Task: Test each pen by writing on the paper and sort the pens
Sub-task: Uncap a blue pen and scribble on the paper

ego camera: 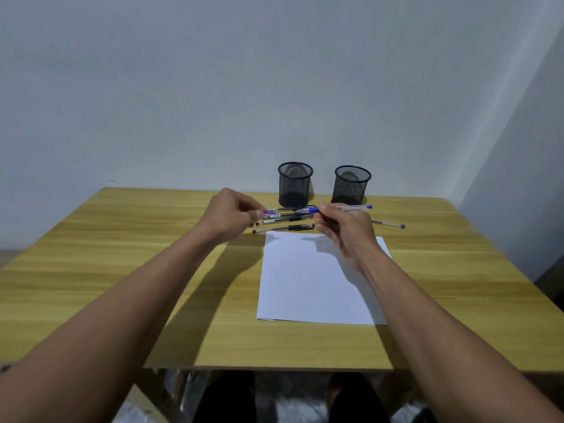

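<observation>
Wood-grain surface (pixel 122 270) against pale wall. 2 mesh cups (pixel 295 184) behind paper (pixel 305 285). Right hand (pixel 345 230) pinches blue pen (pixel 341 208); left hand (pixel 232 218) pinches its cap (pixel 268 212). Pens (pixel 283 222) lie beyond the paper.

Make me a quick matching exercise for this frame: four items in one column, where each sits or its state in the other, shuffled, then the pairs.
Items
1. blue pen
2. blue cap
3. paper
4. mesh cups

Places or states
A. standing side by side at the far edge of the table
B. pinched in the left hand
C. lying flat and blank, nearer than the loose pens
D. held in the right hand, tip bare and pointing left

Pairs: 1-D, 2-B, 3-C, 4-A
</observation>
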A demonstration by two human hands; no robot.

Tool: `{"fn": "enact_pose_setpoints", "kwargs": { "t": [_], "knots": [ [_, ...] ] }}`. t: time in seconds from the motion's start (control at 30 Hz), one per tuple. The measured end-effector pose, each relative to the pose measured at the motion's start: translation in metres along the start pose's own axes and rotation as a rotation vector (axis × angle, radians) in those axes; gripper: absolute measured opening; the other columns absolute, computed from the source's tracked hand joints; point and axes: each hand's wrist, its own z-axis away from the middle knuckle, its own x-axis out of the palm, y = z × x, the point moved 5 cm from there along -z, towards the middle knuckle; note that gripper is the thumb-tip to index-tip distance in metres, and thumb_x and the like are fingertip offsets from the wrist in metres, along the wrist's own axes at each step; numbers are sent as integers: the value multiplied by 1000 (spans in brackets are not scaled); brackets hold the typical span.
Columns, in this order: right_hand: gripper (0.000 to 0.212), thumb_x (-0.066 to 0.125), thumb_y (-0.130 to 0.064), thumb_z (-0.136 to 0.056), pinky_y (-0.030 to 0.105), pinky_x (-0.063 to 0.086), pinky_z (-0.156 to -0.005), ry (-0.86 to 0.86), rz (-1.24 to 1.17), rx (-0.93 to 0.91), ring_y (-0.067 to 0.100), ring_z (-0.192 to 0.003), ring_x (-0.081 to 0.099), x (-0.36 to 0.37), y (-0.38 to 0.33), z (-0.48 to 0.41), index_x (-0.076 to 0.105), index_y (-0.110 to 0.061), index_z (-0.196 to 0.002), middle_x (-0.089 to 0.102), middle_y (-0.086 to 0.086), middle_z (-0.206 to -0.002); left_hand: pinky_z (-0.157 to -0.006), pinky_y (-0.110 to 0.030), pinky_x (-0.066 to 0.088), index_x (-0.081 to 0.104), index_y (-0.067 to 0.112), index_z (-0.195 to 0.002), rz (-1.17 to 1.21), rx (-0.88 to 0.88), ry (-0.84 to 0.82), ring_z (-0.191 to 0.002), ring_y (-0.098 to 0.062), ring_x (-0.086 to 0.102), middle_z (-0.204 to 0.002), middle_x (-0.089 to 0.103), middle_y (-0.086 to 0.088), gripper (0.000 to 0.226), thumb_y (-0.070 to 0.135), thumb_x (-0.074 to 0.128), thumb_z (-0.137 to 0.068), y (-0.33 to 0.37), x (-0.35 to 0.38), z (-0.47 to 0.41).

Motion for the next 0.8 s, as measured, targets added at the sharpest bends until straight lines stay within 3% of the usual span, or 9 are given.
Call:
{"fn": "enact_pose_setpoints", "kwargs": {
  "t": [0.13,0.2,0.37,0.6,0.8],
  "knots": [
    [7,71,-11,-93,22,60,-60,-29,70,-8,11,-64,69,13,15,4,74,-6,-97,74,9,-78,-52,-7,38,80,20,-93,-95,-19,74,-65,-9,60,-77,74,1,18,9,68,-85,-8,13,6],
    [6,72,-13,-93,23,60,-59,-20,97,-3,11,-67,69,15,24,4,74,-8,-96,74,8,-78,-57,-6,39,80,18,-95,-139,-54,102,-77,-12,67,-85,76,0,21,8,66,-84,-20,14,10],
    [8,70,-14,-95,33,59,-66,0,213,37,19,-74,68,15,45,8,74,-9,-91,74,11,-80,-87,-26,50,79,15,-101,-308,-110,151,-101,-21,66,-104,76,-2,23,12,64,-83,-48,24,21],
    [7,68,-11,-96,33,59,-62,-24,257,15,22,-75,69,10,45,13,74,-7,-94,73,14,-80,-88,-38,54,75,19,-111,-360,-130,171,-105,-28,65,-109,75,-5,35,16,60,-79,-51,27,31],
    [11,67,-10,-97,25,55,-53,-23,321,-35,18,-67,66,12,37,14,72,-9,-88,71,14,-79,-88,-38,48,72,21,-115,-511,200,155,-109,-23,56,-116,72,4,36,34,57,-85,-25,41,68]
  ]
}}
